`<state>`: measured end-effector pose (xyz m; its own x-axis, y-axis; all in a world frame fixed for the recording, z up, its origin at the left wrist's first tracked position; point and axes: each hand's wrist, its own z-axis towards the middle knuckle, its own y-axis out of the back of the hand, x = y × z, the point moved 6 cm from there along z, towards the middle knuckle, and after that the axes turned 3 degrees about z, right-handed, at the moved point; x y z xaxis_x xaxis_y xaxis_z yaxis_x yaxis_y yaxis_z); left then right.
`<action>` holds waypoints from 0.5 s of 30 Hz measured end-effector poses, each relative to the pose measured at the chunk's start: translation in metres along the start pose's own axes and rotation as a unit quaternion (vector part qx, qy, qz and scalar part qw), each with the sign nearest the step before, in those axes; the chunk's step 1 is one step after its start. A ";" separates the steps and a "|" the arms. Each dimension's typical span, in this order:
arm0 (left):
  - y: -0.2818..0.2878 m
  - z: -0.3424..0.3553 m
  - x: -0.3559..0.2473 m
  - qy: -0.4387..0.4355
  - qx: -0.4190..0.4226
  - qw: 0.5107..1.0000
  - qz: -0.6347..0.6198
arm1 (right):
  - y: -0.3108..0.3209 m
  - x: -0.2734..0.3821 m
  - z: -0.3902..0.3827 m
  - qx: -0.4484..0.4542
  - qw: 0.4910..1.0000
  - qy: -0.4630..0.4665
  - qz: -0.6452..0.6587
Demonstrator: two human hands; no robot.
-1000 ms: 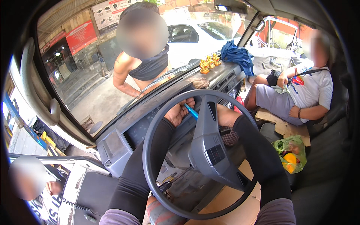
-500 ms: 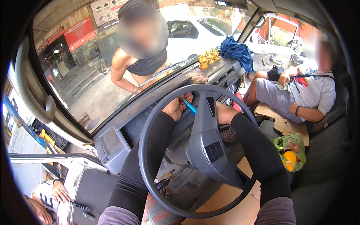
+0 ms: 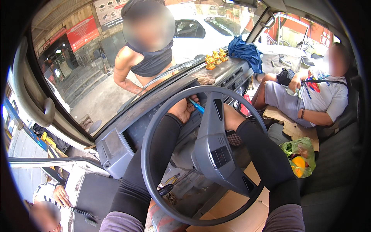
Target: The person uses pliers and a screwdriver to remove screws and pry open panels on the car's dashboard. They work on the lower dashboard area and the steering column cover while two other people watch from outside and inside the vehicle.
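Arms in black sleeves [image 3: 162,147] reach past a steering wheel [image 3: 145,154] toward the dashboard [image 3: 228,71], where a slim blue tool [image 3: 198,107], possibly a screwdriver, slants behind the wheel, just left of its upper spoke [image 3: 211,120]. The left hand [image 3: 182,110], palm turned up, curls its fingers beside the tool's left end; whether they clasp it cannot be told. The right hand [image 3: 233,118] comes in from the other side, its fingers hidden by the spoke, so its hold cannot be told either; the tool's right end runs out of sight there too. The tool looks light, stiff and unlikely to break, its smooth barrel perhaps slippery to damp fingers; the thick blue middle seems the best place to take hold. Gold figurines [image 3: 210,62] and a blue fabric bundle [image 3: 244,54] sit on the far dashboard, while a green plastic bag [image 3: 308,152] rests on the seat [image 3: 328,174] at right. A passenger [image 3: 326,92] sits at far right, a bystander [image 3: 154,62] stands beyond the windshield [image 3: 92,89], and another person's hand [image 3: 62,196] shows at near left.
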<state>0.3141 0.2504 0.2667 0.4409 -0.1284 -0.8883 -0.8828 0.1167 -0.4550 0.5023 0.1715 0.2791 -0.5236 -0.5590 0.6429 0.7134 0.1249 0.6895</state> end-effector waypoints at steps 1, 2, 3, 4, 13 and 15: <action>0.000 -0.003 0.001 0.008 -0.047 0.998 0.051 | 0.001 0.001 -0.002 -0.008 0.997 0.004 -0.072; 0.000 -0.006 0.001 0.015 -0.094 0.990 0.102 | 0.003 0.002 -0.004 -0.011 0.999 0.001 -0.032; -0.005 -0.008 0.000 0.010 -0.100 0.991 0.089 | 0.005 0.002 -0.007 -0.013 1.000 -0.001 0.007; -0.007 -0.009 -0.003 0.003 -0.108 0.991 0.077 | 0.008 0.003 -0.008 -0.016 0.999 0.000 0.046; -0.004 -0.007 0.001 -0.018 -0.091 0.993 -0.079 | 0.012 0.015 -0.002 0.043 0.992 -0.028 0.115; 0.000 -0.004 0.003 -0.003 -0.102 0.994 -0.040 | 0.010 0.013 -0.007 -0.011 0.995 -0.002 0.099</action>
<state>0.3149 0.2458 0.2645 0.5117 -0.1228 -0.8503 -0.8589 -0.0964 -0.5030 0.5056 0.1599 0.2926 -0.3744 -0.5220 0.7664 0.8123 0.2139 0.5426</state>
